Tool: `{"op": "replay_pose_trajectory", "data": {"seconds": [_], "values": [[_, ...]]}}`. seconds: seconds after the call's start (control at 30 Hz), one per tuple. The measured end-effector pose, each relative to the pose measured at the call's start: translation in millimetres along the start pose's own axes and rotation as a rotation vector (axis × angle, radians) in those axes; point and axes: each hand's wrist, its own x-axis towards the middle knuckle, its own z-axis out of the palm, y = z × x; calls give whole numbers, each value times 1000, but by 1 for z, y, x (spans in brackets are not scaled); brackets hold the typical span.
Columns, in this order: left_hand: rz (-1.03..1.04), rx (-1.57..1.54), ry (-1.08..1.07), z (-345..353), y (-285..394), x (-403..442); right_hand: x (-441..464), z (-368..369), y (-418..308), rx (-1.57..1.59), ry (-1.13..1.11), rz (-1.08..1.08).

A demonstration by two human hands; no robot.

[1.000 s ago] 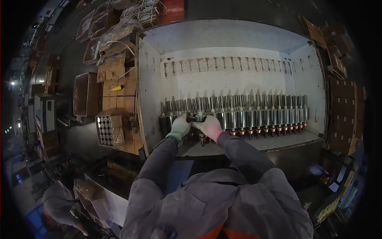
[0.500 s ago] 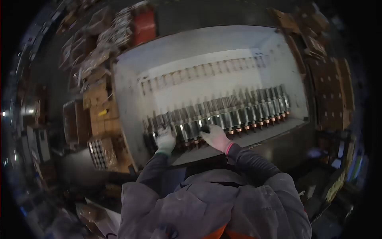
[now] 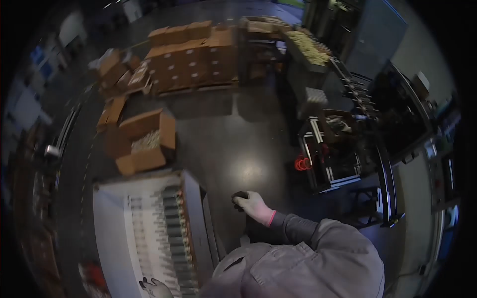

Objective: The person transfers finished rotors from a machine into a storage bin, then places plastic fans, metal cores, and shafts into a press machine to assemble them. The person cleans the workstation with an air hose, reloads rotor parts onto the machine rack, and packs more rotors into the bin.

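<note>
My right hand (image 3: 256, 206), in a pale glove with a pink cuff, is in front of me above the floor, right of the large white box. Its fingers are curled, dark around the fingertips; whatever they hold, if anything, is hidden. My left hand (image 3: 157, 288), in a pale glove with dark fingertips, is over the box at the bottom edge of the view, fingers apart and partly cut off. The white box (image 3: 110, 211) contains a row of metal cylinders (image 3: 174, 218) with thin shafts and copper-coloured ends, close to its right wall.
An open cardboard box (image 3: 164, 131) with small pale parts stands beyond the white box. Stacked cartons (image 3: 186, 62) stand on a pallet at the back. To the right are a machine frame (image 3: 330, 184), a red coiled hose (image 3: 301, 162) and a rack of shafts (image 3: 355, 92).
My view has turned right, bringing the machine into sight. My right hand has left the cylinders and is now outside the box. My left hand is lower in view, still over the box.
</note>
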Motion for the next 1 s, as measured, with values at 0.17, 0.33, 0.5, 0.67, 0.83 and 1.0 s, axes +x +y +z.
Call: {"op": "replay_pose_trajectory", "data": {"seconds": [0.17, 0.33, 0.5, 0.67, 0.83, 1.0], "values": [[648, -790, 126, 8, 301, 128, 67, -87, 12, 311, 190, 149], [315, -734, 467, 32, 588, 270, 102, -143, -41, 457, 227, 220], [444, -1386, -681, 26, 776, 115, 156, -205, -49, 528, 381, 221], [1003, -808, -1105, 141, 821, 84, 217, -282, -52, 609, 667, 162], [754, -685, -1389, 173, 920, 113, 263, -388, -26, 142, 1218, 152], [797, -515, -1511, 191, 1017, 94, 260, -520, -25, -196, 1730, 299]]}}
